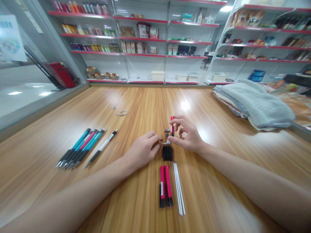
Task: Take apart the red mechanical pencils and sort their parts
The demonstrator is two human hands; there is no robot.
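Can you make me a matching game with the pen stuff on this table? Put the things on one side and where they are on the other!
Things:
1. Red pen barrel
2. Thin white rods
3. Striped grey cloth
4. Bunch of teal and pink pens

Places:
A. Lying on the left of the wooden table
B. Pinched by the right hand
C. Folded on a pile at the far right
D. Lying beside two red-and-black pen bodies

Right pairs: 1-B, 2-D, 3-C, 4-A
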